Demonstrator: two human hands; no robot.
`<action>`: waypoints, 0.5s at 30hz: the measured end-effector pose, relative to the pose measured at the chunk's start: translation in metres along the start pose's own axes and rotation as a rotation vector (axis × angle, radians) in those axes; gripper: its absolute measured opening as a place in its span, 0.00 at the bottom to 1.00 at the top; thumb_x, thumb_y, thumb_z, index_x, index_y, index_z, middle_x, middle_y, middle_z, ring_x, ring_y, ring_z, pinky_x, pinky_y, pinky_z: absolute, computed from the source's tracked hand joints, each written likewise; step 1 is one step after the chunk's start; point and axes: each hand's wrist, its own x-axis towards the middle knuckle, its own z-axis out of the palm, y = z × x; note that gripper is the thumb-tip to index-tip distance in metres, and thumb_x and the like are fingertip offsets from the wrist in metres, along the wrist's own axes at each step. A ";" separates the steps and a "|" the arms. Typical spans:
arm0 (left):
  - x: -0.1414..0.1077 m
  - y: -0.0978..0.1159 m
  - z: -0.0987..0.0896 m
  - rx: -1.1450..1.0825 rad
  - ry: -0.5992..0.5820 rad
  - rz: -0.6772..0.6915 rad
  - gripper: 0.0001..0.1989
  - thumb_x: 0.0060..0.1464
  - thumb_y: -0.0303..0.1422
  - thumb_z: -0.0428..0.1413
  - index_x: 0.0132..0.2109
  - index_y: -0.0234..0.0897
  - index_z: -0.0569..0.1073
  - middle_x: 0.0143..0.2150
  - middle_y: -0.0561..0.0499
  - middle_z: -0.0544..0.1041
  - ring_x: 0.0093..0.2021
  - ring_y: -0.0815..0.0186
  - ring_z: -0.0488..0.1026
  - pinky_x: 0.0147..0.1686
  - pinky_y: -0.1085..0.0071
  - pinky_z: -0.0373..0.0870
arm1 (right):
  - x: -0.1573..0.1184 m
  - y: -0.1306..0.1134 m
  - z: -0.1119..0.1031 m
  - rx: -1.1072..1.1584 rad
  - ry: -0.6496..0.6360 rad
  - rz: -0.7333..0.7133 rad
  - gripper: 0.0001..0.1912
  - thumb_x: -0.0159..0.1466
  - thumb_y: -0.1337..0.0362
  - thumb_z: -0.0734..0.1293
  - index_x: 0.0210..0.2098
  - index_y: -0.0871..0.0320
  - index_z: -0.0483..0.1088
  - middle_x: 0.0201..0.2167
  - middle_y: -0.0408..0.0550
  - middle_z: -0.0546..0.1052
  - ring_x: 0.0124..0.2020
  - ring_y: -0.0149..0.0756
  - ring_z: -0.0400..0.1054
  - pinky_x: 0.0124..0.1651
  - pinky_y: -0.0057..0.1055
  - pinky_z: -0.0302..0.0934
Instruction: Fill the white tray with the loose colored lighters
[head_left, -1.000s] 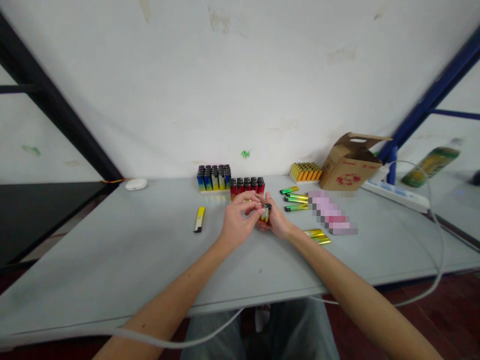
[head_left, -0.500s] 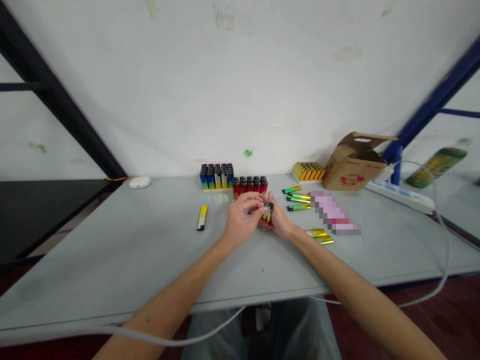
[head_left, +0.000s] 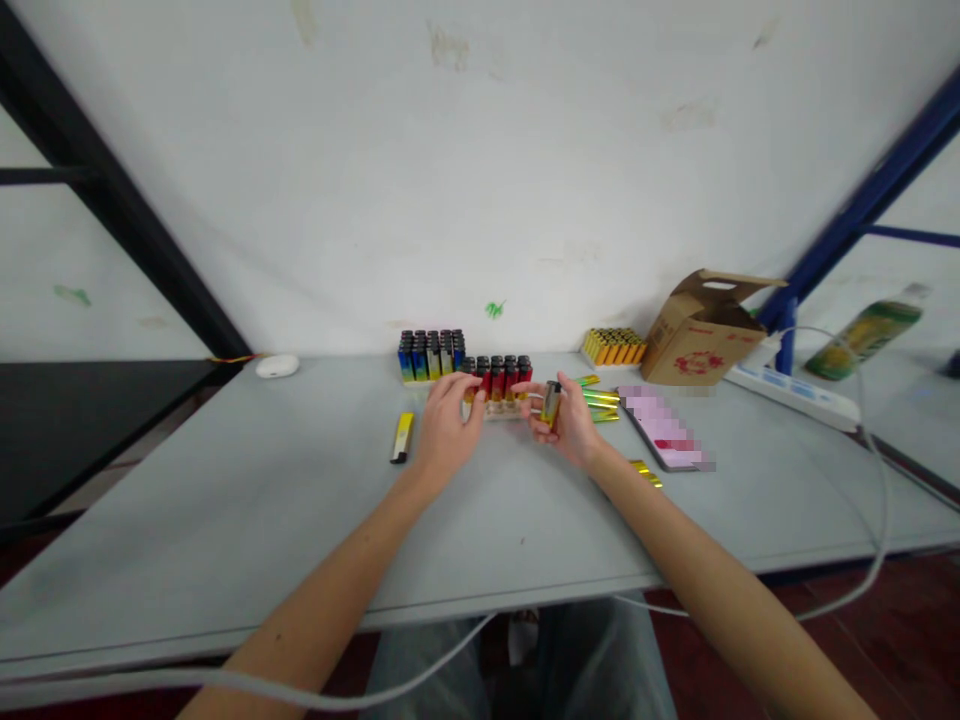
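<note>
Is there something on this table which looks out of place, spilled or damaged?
I see no spill or damage. One yellow lighter lies flat and alone, left of the left hand, apart from the upright blue-yellow lighters, so it seems somewhat stray.

Straight ahead rises a broad off-white wall (head_left: 480,180), scuffed with beige patches (head_left: 448,43) and flashing a small green scribble (head_left: 495,310) low down, all under soft, even light. Across the foreground sweeps a smooth pale-grey table (head_left: 225,510), with a slanting black frame beam (head_left: 124,203) and flat black surface (head_left: 97,440) at left, a slanting blue frame beam (head_left: 862,205) at right, and dark-red floor (head_left: 907,590) below!
</note>
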 end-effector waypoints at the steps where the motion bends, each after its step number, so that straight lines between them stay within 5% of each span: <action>1: 0.000 -0.005 -0.001 0.027 -0.002 -0.003 0.08 0.58 0.29 0.52 0.42 0.35 0.74 0.43 0.45 0.75 0.46 0.58 0.71 0.51 0.59 0.68 | 0.001 -0.002 -0.002 -0.001 0.011 -0.004 0.30 0.61 0.39 0.54 0.35 0.61 0.70 0.19 0.41 0.66 0.13 0.23 0.46 0.15 0.21 0.35; 5: 0.001 -0.017 -0.001 0.073 0.001 0.005 0.07 0.57 0.28 0.51 0.40 0.35 0.74 0.41 0.46 0.74 0.45 0.60 0.72 0.50 0.61 0.68 | 0.002 -0.005 -0.008 0.013 0.022 0.002 0.31 0.59 0.37 0.56 0.20 0.58 0.61 0.12 0.36 0.52 0.14 0.23 0.41 0.15 0.21 0.34; 15: -0.003 -0.009 0.000 0.092 -0.054 0.023 0.06 0.57 0.27 0.52 0.38 0.36 0.74 0.39 0.47 0.75 0.43 0.60 0.72 0.48 0.63 0.69 | 0.000 -0.009 -0.011 0.080 -0.093 0.111 0.23 0.59 0.46 0.50 0.17 0.56 0.53 0.14 0.35 0.44 0.15 0.25 0.35 0.15 0.21 0.35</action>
